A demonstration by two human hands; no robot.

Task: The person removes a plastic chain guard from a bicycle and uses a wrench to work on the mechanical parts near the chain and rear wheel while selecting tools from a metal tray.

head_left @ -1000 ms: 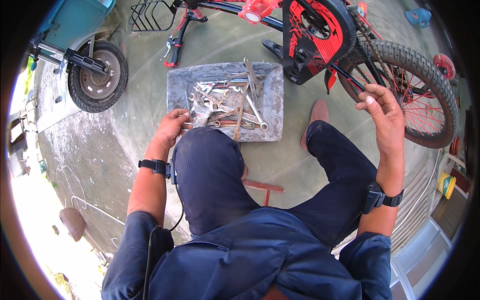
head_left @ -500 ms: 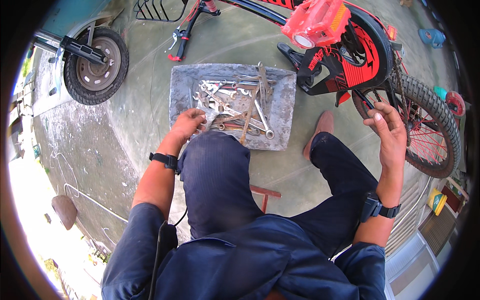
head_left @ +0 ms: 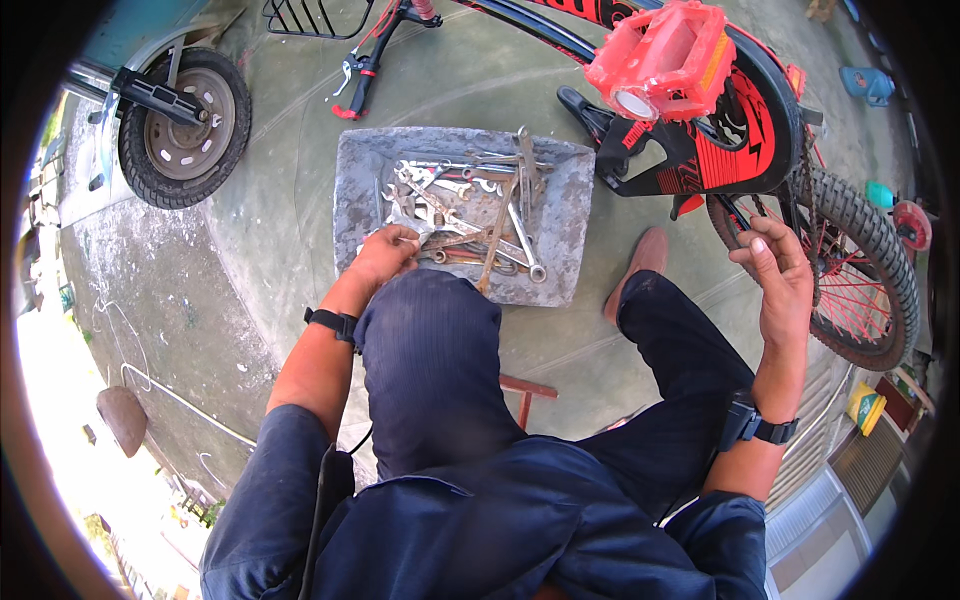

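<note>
My left hand [head_left: 384, 254] is at the near left rim of a grey, worn tray [head_left: 562, 245] on the ground. Its fingers are closed on a pale, crumpled piece that looks like a clear plastic bag [head_left: 421, 229]. Several metal wrenches [head_left: 520, 236] lie heaped in the tray, some shiny, some rusty. Out to the right, my right hand [head_left: 782, 268] is raised in front of the bicycle's rear wheel [head_left: 862, 270]. Its fingers curl toward the thumb in a pinch; whatever may be between them is too small to make out.
A black and red bicycle [head_left: 700, 165] with a red pedal [head_left: 660, 65] lies beyond the tray to the right. At the far left is a small vehicle wheel [head_left: 190, 125]. A reddish-brown bar [head_left: 528, 386] shows between my legs. A blue jug [head_left: 868, 84] is at the far right.
The view has shifted slightly, so the bicycle and tray sit a little differently in it. My left hand stays at the tray's rim and my right hand keeps its raised pinch.
</note>
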